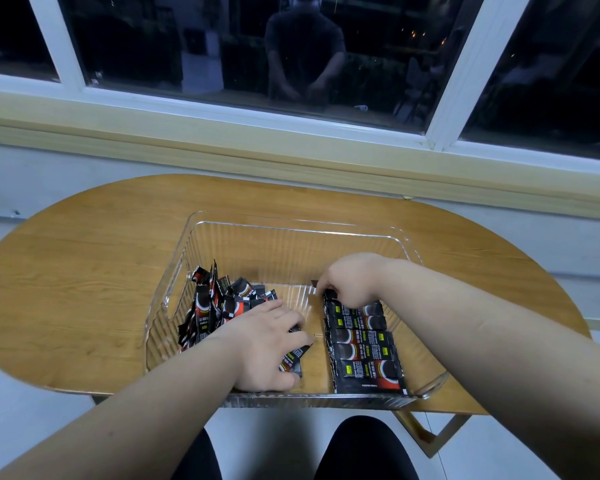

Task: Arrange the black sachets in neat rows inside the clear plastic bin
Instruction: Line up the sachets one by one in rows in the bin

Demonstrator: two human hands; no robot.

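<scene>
While the right hand [347, 285] pinches the far sachet [327, 293], it should seat it flush against the laid row [364, 355]; the left hand [271, 344] grips the next sachet [293, 359], ready.

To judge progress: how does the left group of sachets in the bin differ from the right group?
The left pile is jumbled, sachets tilted against the bin wall; the right row lies flat, side by side. The left hand grips loose sachets beside the pile; the right hand pinches a sachet at the row's far end. Both are black, inside the bin.
</scene>
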